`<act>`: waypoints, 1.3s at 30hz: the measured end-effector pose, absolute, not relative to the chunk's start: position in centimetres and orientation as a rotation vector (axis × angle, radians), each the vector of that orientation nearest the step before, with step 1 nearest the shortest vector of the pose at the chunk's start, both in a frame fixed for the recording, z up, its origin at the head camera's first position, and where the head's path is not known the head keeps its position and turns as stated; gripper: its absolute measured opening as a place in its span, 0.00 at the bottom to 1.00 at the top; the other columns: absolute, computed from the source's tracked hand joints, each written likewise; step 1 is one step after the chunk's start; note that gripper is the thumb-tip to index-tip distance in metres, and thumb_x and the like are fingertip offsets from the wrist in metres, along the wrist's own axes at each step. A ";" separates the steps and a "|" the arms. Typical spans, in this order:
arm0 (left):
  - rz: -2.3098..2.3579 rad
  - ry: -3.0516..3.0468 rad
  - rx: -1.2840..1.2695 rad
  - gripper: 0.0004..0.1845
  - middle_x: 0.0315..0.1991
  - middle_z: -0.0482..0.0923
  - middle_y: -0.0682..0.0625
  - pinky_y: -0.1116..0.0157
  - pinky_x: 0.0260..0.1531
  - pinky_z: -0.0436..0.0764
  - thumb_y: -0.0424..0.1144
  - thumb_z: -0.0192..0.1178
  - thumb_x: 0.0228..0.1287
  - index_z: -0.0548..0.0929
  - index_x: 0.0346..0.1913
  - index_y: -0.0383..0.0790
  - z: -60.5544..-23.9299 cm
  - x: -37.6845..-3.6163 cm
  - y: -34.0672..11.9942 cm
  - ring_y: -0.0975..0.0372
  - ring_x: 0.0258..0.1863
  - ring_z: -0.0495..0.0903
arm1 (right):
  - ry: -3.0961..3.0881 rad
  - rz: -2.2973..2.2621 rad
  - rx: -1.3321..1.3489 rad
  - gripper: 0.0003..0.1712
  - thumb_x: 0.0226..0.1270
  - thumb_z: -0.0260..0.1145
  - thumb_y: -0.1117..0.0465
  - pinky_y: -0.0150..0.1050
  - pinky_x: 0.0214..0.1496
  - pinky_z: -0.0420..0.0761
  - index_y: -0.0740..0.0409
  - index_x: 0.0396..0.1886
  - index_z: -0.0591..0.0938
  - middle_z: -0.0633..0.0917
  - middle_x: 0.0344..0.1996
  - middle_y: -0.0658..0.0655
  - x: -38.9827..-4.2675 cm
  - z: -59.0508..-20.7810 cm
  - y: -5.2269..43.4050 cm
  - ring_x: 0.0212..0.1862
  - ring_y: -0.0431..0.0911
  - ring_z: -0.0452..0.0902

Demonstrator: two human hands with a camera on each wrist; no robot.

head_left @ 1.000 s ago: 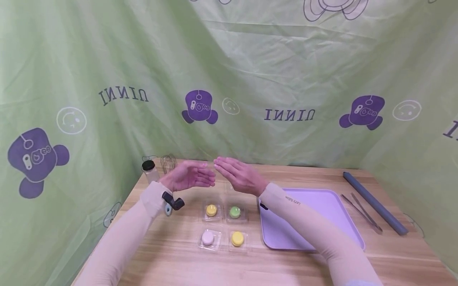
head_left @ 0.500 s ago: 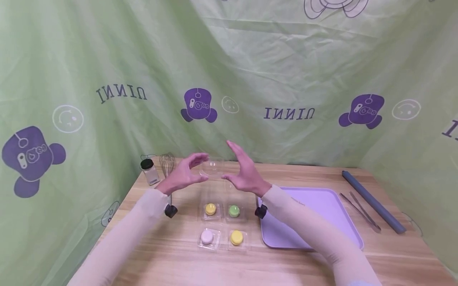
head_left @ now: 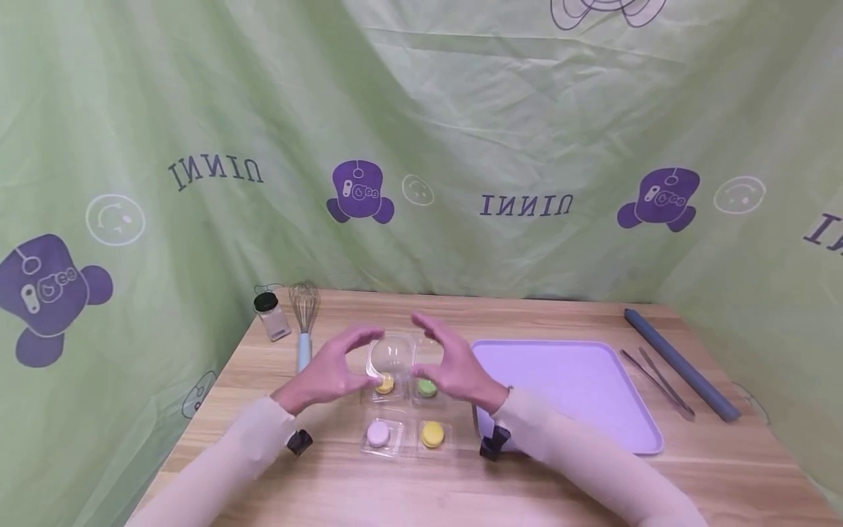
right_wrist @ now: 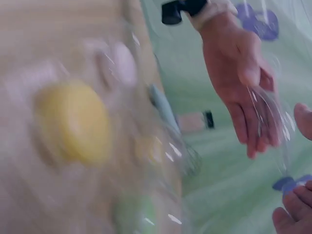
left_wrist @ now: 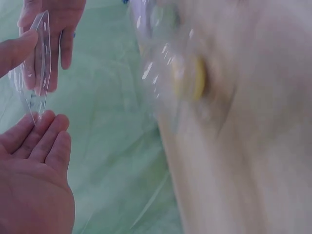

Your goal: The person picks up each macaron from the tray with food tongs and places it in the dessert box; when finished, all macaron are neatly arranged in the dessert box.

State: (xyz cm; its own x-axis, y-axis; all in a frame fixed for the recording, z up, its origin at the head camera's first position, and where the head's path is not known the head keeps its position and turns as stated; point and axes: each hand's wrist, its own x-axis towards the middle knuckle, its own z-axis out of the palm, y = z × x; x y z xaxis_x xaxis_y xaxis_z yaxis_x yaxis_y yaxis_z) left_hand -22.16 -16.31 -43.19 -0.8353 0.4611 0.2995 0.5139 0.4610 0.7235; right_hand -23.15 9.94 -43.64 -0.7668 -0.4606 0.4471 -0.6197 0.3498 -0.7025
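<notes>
My left hand (head_left: 326, 375) pinches a clear domed plastic lid (head_left: 393, 354) by its left side, thumb at the near edge and fingers at the far one. Opposite it, my right hand (head_left: 464, 375) is spread with its fingertips close to the lid's right edge; whether they touch is unclear. Both hands hover over the table, and the lid stands nearly on edge in the left wrist view. Below lie macarons in clear plastic trays: a yellow one (head_left: 385, 384) partly behind the lid, a green one (head_left: 426, 389), a pale pink one (head_left: 378, 433) and another yellow one (head_left: 432, 435).
A lilac tray (head_left: 560, 380) lies to the right, then metal tongs (head_left: 658, 382) and a long grey-blue roll (head_left: 681, 366). At the back left are a black-capped jar (head_left: 273, 318) and a whisk (head_left: 304, 322). A green curtain (head_left: 461, 263) hangs behind the table.
Both hands were raised with palms facing, then spread around the clear lid. They have come down and nearer with it, and the lid now overlaps the rear macarons' trays.
</notes>
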 end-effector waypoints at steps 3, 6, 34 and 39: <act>-1.354 -2.584 -0.899 0.45 0.67 0.76 0.44 0.45 0.72 0.72 0.38 0.80 0.47 0.71 0.70 0.40 -44.0 -21.1 -16.2 0.48 0.68 0.75 | -2.460 1.341 1.063 0.53 0.51 0.80 0.62 0.51 0.74 0.75 0.58 0.76 0.65 0.73 0.73 0.59 -21.9 -44.5 9.7 0.71 0.54 0.73; -1.363 -2.554 -0.901 0.45 0.67 0.76 0.42 0.44 0.70 0.73 0.43 0.80 0.47 0.72 0.69 0.39 -44.5 -20.2 -16.1 0.48 0.67 0.76 | -2.466 1.310 1.117 0.52 0.51 0.81 0.60 0.49 0.73 0.76 0.57 0.75 0.67 0.75 0.72 0.58 -21.1 -45.1 9.6 0.70 0.53 0.74; -1.043 -2.909 -0.906 0.42 0.62 0.80 0.48 0.45 0.64 0.80 0.51 0.78 0.45 0.77 0.66 0.41 -47.8 -15.5 -17.2 0.53 0.62 0.80 | -2.692 0.747 1.275 0.49 0.50 0.81 0.48 0.42 0.69 0.80 0.56 0.71 0.70 0.79 0.65 0.55 -16.2 -48.2 8.4 0.65 0.48 0.79; -1.000 -2.933 -0.888 0.43 0.61 0.80 0.50 0.47 0.63 0.81 0.52 0.78 0.46 0.76 0.67 0.42 -48.0 -15.4 -17.1 0.55 0.60 0.80 | -2.729 0.684 1.263 0.48 0.51 0.80 0.47 0.40 0.68 0.81 0.55 0.70 0.70 0.80 0.64 0.55 -16.1 -48.1 8.3 0.63 0.48 0.79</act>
State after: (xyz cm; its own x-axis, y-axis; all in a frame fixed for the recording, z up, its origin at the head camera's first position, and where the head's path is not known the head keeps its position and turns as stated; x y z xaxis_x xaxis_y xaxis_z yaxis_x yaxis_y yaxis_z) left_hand -15.43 -17.15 -47.95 -0.8452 0.5256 0.0967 0.4752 0.6565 0.5858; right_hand -16.09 8.25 -48.14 -0.6631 -0.7116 0.2322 -0.7369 0.5664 -0.3689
